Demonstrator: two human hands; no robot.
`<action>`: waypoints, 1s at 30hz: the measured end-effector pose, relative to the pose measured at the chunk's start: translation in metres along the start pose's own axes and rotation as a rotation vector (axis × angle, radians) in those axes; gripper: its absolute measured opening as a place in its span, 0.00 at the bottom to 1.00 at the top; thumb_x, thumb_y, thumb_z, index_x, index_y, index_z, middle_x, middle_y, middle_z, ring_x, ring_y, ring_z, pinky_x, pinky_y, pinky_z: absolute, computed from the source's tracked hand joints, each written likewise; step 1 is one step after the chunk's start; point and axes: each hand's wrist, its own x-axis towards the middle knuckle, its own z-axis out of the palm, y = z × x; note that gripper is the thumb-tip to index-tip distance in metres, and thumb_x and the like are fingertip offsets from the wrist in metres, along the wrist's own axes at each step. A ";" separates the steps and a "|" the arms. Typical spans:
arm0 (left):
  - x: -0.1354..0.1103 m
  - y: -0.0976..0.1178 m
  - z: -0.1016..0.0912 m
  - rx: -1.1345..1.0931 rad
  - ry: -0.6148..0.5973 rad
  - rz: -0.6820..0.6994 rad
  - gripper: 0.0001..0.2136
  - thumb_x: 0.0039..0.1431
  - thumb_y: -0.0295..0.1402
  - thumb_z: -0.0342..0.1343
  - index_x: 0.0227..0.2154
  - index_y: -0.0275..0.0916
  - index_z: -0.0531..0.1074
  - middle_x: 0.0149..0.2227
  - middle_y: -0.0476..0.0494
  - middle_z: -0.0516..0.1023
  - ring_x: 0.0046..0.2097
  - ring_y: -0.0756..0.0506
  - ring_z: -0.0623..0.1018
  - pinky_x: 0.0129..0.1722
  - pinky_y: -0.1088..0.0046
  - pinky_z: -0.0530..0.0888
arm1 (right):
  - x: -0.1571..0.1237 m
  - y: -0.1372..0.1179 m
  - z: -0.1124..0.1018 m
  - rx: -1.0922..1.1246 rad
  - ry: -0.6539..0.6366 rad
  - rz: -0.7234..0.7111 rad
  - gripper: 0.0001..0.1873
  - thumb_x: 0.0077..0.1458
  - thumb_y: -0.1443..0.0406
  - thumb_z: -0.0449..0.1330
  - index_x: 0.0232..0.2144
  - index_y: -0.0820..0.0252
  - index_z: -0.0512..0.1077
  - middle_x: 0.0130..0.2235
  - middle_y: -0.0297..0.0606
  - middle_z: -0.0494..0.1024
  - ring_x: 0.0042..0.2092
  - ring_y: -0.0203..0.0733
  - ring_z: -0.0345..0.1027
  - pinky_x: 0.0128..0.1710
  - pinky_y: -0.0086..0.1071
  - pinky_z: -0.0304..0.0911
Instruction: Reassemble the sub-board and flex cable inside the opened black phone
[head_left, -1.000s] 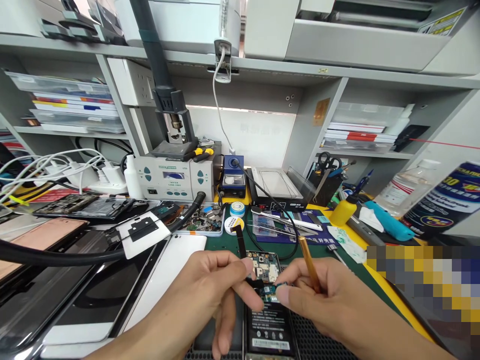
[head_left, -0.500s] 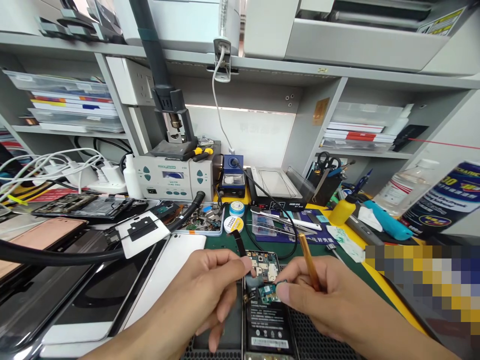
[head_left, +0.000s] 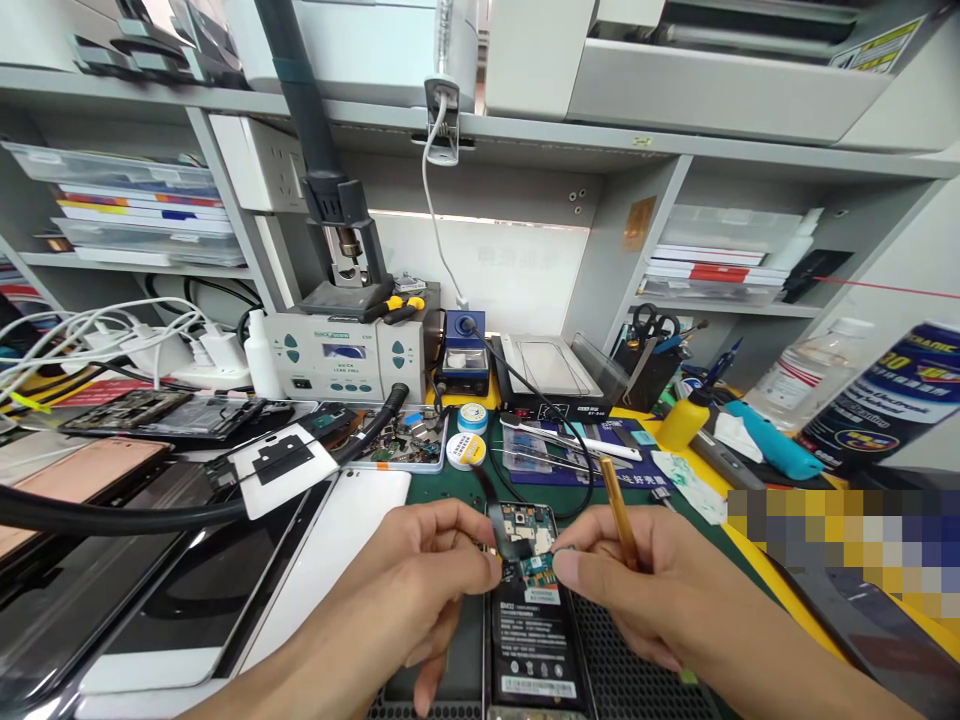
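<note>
An opened phone (head_left: 531, 620) lies on the green mat, its black battery and circuit board exposed. My left hand (head_left: 420, 585) is at the phone's upper left edge, thumb and forefinger pinched on a black flex strip (head_left: 501, 540) by the board. My right hand (head_left: 637, 580) is at the upper right, fingers closed round a thin gold tool (head_left: 619, 512) that sticks up, its fingertips touching a small green board piece (head_left: 538, 570) over the phone.
A rework station (head_left: 345, 355) and a black hose (head_left: 150, 515) stand at the back left. Phone screens and white panels (head_left: 187, 580) cover the left. Tweezers on a blue pad (head_left: 570, 450), a yellow bottle (head_left: 682, 420) and a spray can (head_left: 885, 400) sit to the right.
Both hands have shifted slightly up along the phone toward its top. The left thumb and forefinger have closed in on the flex strip; more of the battery now shows.
</note>
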 end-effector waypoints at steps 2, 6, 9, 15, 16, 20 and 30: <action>0.002 -0.002 0.000 0.008 -0.012 -0.003 0.06 0.50 0.34 0.63 0.29 0.41 0.71 0.15 0.63 0.55 0.14 0.57 0.49 0.09 0.83 0.62 | 0.000 0.002 0.000 0.009 0.017 -0.008 0.14 0.61 0.55 0.65 0.32 0.59 0.73 0.18 0.19 0.54 0.17 0.27 0.42 0.16 0.27 0.39; 0.006 -0.006 -0.002 0.044 -0.050 0.003 0.08 0.52 0.36 0.63 0.25 0.41 0.71 0.13 0.61 0.54 0.13 0.57 0.49 0.09 0.83 0.62 | -0.001 0.002 0.001 0.074 0.022 0.006 0.14 0.59 0.53 0.65 0.32 0.58 0.73 0.17 0.18 0.52 0.17 0.28 0.40 0.16 0.28 0.36; 0.006 -0.007 -0.003 0.007 -0.046 -0.007 0.08 0.54 0.38 0.63 0.28 0.41 0.73 0.12 0.61 0.54 0.13 0.56 0.50 0.09 0.83 0.61 | 0.000 0.000 0.001 0.119 0.015 0.018 0.13 0.60 0.55 0.65 0.31 0.58 0.72 0.16 0.18 0.52 0.17 0.28 0.38 0.16 0.27 0.38; 0.007 -0.010 -0.004 -0.082 -0.142 -0.003 0.11 0.58 0.41 0.63 0.32 0.40 0.72 0.13 0.60 0.59 0.13 0.57 0.54 0.10 0.85 0.60 | 0.002 -0.004 -0.002 0.264 -0.046 0.068 0.14 0.60 0.56 0.65 0.29 0.57 0.69 0.17 0.17 0.50 0.18 0.28 0.36 0.16 0.26 0.38; 0.007 -0.011 -0.005 -0.100 -0.165 -0.003 0.11 0.58 0.42 0.64 0.32 0.40 0.72 0.13 0.59 0.60 0.13 0.57 0.55 0.10 0.85 0.60 | 0.002 -0.004 -0.002 0.287 -0.053 0.077 0.14 0.60 0.56 0.65 0.29 0.56 0.68 0.17 0.17 0.50 0.18 0.28 0.36 0.16 0.26 0.38; 0.008 -0.012 -0.005 -0.179 -0.236 -0.030 0.11 0.59 0.42 0.63 0.32 0.41 0.71 0.16 0.58 0.63 0.13 0.57 0.57 0.11 0.85 0.60 | 0.000 -0.002 -0.003 0.331 -0.082 0.097 0.14 0.60 0.58 0.66 0.28 0.56 0.67 0.17 0.17 0.49 0.18 0.28 0.34 0.16 0.26 0.37; 0.008 -0.006 -0.004 -0.131 -0.049 -0.004 0.09 0.58 0.38 0.63 0.37 0.39 0.76 0.14 0.58 0.61 0.13 0.56 0.54 0.10 0.85 0.60 | 0.001 0.000 -0.004 0.304 -0.025 0.058 0.13 0.61 0.55 0.65 0.31 0.56 0.69 0.17 0.17 0.49 0.19 0.29 0.34 0.17 0.27 0.37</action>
